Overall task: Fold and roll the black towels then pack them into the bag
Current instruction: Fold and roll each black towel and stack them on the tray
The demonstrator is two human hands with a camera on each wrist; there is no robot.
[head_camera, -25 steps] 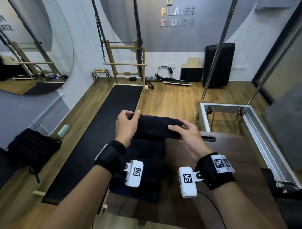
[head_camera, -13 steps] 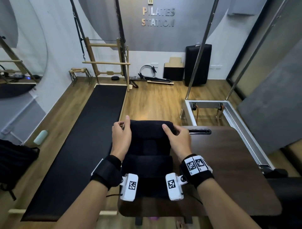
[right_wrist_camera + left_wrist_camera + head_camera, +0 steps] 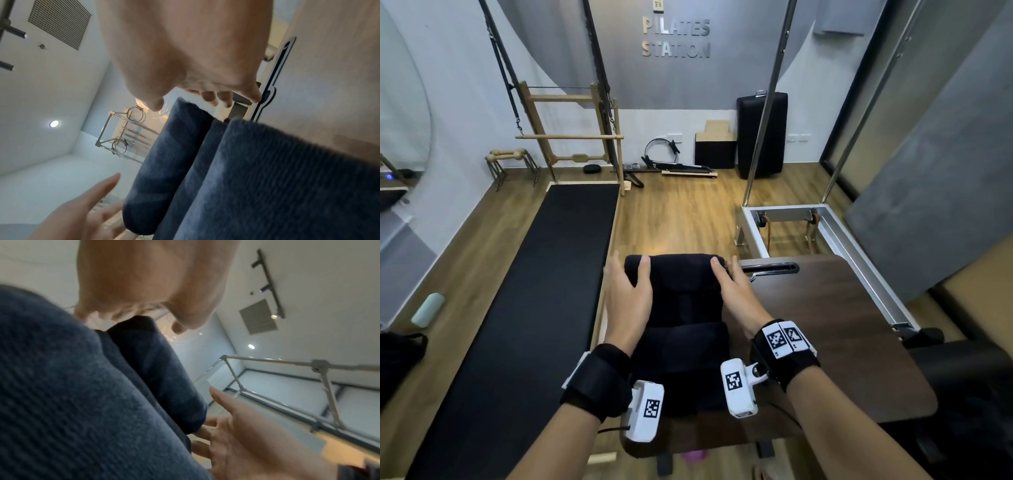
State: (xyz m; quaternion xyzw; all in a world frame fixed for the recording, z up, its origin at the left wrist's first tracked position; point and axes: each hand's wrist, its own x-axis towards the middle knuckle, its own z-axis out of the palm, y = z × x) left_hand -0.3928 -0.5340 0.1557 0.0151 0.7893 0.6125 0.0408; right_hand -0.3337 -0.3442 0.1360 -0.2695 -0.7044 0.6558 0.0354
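Terrycloth, soft and limp, lies flat nearest me; the black towel [image 3: 681, 325] rolls at its far end on the table [image 3: 842, 342]. My left hand [image 3: 628, 301] and right hand [image 3: 736, 294] press its ends, fingers straight. Table edge lies just beyond; I judge rolling toward me safest.

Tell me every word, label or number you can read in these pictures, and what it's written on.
"PILATES STATION": raised metallic letters on the grey back wall, in two rows.
Black-and-white square code tags on the left wrist camera, the right wrist camera and the right wristband: patterns only, no words.
Small plate above the letters: too small to read.
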